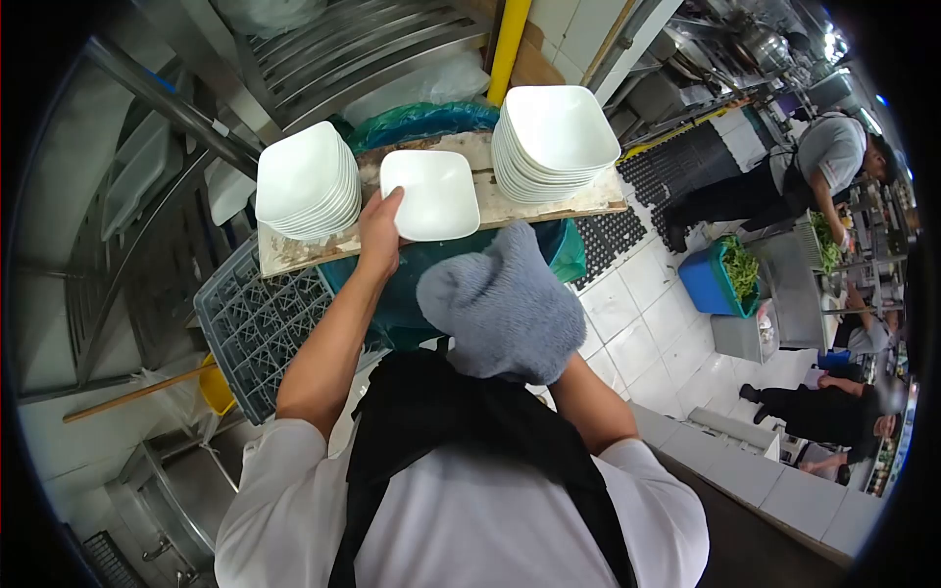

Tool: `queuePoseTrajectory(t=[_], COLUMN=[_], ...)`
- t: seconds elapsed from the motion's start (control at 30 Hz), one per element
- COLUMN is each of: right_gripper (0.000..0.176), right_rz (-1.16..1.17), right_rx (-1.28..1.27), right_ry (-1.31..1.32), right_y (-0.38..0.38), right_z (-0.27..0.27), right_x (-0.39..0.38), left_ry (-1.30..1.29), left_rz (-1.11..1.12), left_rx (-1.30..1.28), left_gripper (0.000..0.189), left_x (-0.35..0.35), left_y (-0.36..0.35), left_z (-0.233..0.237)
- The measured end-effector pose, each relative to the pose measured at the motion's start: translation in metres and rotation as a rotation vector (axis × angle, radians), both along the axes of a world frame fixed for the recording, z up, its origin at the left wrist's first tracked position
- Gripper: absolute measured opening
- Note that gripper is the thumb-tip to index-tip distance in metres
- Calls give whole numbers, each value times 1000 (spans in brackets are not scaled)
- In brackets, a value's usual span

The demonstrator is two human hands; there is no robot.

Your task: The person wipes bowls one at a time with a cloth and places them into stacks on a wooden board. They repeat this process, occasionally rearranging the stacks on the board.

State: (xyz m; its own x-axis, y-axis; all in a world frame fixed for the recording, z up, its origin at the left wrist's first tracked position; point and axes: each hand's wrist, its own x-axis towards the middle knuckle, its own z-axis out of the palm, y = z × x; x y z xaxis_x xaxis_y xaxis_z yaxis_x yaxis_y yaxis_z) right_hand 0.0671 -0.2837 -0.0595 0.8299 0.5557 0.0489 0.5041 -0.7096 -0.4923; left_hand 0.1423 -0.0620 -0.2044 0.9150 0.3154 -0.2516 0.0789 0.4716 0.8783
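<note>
My left hand (379,227) is closed on the near left rim of a white square dish (431,196), thumb on top and the other fingers hidden beneath. Draped over my right hand is a thick grey cloth (510,309), which hides the fingers; the hand carries it just in front of the dish. To the left stands a stack of white square dishes (302,176), and a second stack (559,132) rises to the right. Both rest on a worn wooden board (470,157).
A grey plastic rack (260,323) sits below the board's left side, near green plastic bags (426,120). Metal shelving (363,49) is at the back. On the right, a blue bin (711,279) holds greens; people work farther off.
</note>
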Motion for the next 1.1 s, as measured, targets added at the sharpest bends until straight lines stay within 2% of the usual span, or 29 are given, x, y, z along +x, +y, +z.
queuePoseTrajectory(t=[0.07, 0.23, 0.27, 0.33, 0.4, 0.43, 0.47, 0.53, 0.6, 0.67, 0.73, 0.8, 0.87, 0.9, 0.93, 0.97, 1.0, 1.1], right_gripper=[50, 53, 53, 51, 50, 51, 54, 53, 49, 46, 42, 38, 35, 33, 31, 30, 30, 31], right_rz=[-49, -129, -134, -124, -41, 37, 11, -79, -87, -39, 118, 185, 131, 22, -153, -363, -371, -341], right_rx=[-23, -47, -48, 118, 157, 187, 290, 547, 597, 514, 353, 285, 367, 504, 737, 1044, 1013, 938], right_ry=[-29, -69, -64, -192, -215, -239, -192, -325, -289, -152, -10, 36, 43, 68, 130, 200, 185, 87], right_y=[0, 7, 9, 17, 16, 13, 12, 12, 19, 22, 17, 17, 16, 14, 14, 16, 5, -2], right_z=[7, 23, 21, 15, 24, 33, 51, 54, 57, 50, 55, 56, 51, 45, 33, 19, 14, 11], right_x=[-9, -27, -28, -26, -22, -21, -22, -24, -21, -10, -11, -16, -16, -16, -16, -15, -6, -5], left_ry=[35, 107, 99, 89, 57, 64, 32, 2, -207, -367, -375, -256, -199, -139, -152, -159, -194, -278], left_rz=[26, 9, -4, -12, -81, -80, -165, -262, -132, -64, 39, -48, -235, -351, -366, -441, -508, -440], left_rx=[91, 103, 170, 245, 458, 466, 553, 638, 826, 1267, 1554, 1779, 1869, 1888, 1884, 1938, 1999, 1973], left_gripper=[32, 35, 37, 38, 37, 37, 35, 34, 32, 32, 33, 38, 37, 33, 33, 23, 13, 6], left_x=[15, 38, 42, 42, 37, 26, 6, -34, -68, -82, -83, -77, -69, -65, -66, -66, -56, -55], left_y=[-5, -5, 0, 8, 17, 19, 18, 18, 23, 56, 89, 119, 142, 147, 151, 154, 153, 152], left_z=[4, -9, -15, -26, -35, -28, -10, 22, 52, 79, 99, 106, 103, 106, 108, 111, 118, 123])
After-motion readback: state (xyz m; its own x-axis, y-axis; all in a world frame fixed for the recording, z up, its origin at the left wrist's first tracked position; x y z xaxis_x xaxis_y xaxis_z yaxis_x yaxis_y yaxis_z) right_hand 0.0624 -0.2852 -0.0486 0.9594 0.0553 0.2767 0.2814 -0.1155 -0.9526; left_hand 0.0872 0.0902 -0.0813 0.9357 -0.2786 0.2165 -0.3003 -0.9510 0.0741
